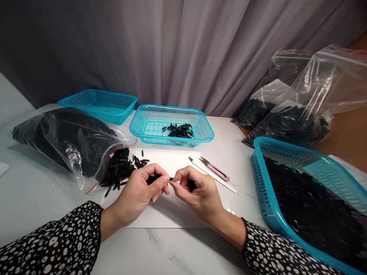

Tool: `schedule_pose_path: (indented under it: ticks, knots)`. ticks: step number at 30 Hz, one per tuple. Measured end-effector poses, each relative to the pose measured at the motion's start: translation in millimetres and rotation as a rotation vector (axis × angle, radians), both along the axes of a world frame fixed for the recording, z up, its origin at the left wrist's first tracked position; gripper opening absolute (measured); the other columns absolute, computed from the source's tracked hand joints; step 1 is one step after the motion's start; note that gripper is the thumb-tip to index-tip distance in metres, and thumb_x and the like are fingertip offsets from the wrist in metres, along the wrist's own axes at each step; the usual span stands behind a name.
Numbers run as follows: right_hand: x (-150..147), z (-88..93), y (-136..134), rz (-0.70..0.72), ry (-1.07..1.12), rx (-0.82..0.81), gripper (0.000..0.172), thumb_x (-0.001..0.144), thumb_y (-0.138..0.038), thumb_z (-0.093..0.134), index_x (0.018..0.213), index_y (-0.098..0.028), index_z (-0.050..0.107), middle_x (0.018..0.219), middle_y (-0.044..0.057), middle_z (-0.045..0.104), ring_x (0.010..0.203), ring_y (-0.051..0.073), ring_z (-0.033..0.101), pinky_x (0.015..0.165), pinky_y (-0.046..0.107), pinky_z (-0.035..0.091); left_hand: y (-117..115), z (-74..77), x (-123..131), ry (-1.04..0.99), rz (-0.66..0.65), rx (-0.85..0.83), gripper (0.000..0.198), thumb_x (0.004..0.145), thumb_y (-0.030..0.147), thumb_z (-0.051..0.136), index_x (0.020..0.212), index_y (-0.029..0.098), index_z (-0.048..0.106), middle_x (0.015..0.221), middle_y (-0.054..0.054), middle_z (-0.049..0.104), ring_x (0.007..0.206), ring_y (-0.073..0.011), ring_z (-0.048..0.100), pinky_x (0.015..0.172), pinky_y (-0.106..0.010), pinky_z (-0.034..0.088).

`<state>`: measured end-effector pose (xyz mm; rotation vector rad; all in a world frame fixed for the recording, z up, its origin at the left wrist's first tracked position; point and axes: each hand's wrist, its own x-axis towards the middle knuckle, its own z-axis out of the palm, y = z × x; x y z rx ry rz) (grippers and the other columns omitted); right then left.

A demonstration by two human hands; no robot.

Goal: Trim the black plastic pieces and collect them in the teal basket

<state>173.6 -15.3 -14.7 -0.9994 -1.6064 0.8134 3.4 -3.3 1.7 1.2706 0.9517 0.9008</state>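
Above a white sheet [140,221], my left hand [143,187] and my right hand [197,191] meet fingertip to fingertip. Both pinch a small, thin black strip [171,178], mostly hidden by the fingers. More black strips [153,178] show behind the left thumb, and something black [192,185] shows within the curl of my right fingers. Beside my left hand, a pile of loose black strips [119,168] spills from the mouth of a clear zip bag [71,141]. Right of the hands lie pink-handled thread snips [216,170] and a slim white pointed tool [218,181].
A blue basket [172,142] with some black strips stands behind the sheet. Another blue basket [114,116] is at the back left. A large blue basket [259,183] full of black pieces stands at right. Clear bags [309,91] of black material lie behind it, near a grey curtain [177,53].
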Motion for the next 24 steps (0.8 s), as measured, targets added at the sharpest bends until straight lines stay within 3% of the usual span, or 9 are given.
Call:
schedule_pose_path:
  ticks: [9,13,15,17,21,24]
  knots:
    - [-1.0,-4.3,-3.4,0.024,-0.079,0.14,0.013,0.075,-0.009,0.06,0.071,-0.021,0.056,0.051,-0.01,0.043,0.041,0.006,0.035,0.039,0.018,0.03,1.6,-0.6,2.4,-0.082,0.089,-0.051,0.025,0.085,0.035,0.07,0.072,0.017,0.06,0.06,0.005,0.062,0.044,-0.0032,0.037,0.047,-0.02,0.028]
    - [-3.8,-4.7,-8.1,0.28,-0.126,0.24,0.014,0.083,-0.01,0.06,0.072,-0.019,0.06,0.052,-0.008,0.045,0.042,0.006,0.038,0.041,0.018,0.033,5.7,1.7,1.3,-0.076,0.175,-0.012,0.024,0.085,0.034,0.07,0.073,0.017,0.059,0.062,0.004,0.062,0.044,-0.0033,0.035,0.045,-0.02,0.025]
    - [-3.6,-4.3,-9.1,0.438,-0.168,0.318,0.024,0.092,-0.019,0.058,0.069,-0.018,0.06,0.052,-0.006,0.049,0.044,0.008,0.042,0.044,0.02,0.036,6.0,1.4,0.8,-0.065,0.176,0.002,0.023,0.085,0.034,0.07,0.073,0.017,0.06,0.062,0.004,0.063,0.045,-0.0035,0.035,0.045,-0.02,0.025]
    - [-2.3,-4.0,-9.2,0.496,-0.206,0.366,0.035,0.099,-0.029,0.053,0.066,-0.019,0.059,0.053,-0.003,0.054,0.046,0.009,0.046,0.046,0.022,0.037,5.6,1.0,0.6,-0.059,0.178,0.01,0.023,0.086,0.034,0.069,0.073,0.017,0.06,0.063,0.004,0.063,0.045,-0.0036,0.035,0.045,-0.02,0.026]
    - [0.8,-3.5,-7.5,0.328,-0.212,0.314,0.023,0.101,-0.026,0.051,0.082,-0.018,0.062,0.058,-0.002,0.059,0.047,0.009,0.046,0.047,0.022,0.039,5.1,1.5,0.5,-0.054,0.17,0.007,0.026,0.086,0.034,0.068,0.07,0.017,0.057,0.062,0.005,0.061,0.045,-0.0039,0.035,0.046,-0.021,0.026]
    - [2.1,-2.4,-5.4,0.154,-0.178,0.243,0.022,0.097,-0.02,0.054,0.076,-0.019,0.057,0.054,-0.006,0.051,0.044,0.008,0.039,0.044,0.021,0.034,5.0,1.7,0.0,-0.035,0.167,0.015,0.026,0.087,0.034,0.068,0.07,0.018,0.057,0.061,0.005,0.061,0.045,-0.0041,0.037,0.047,-0.021,0.029]
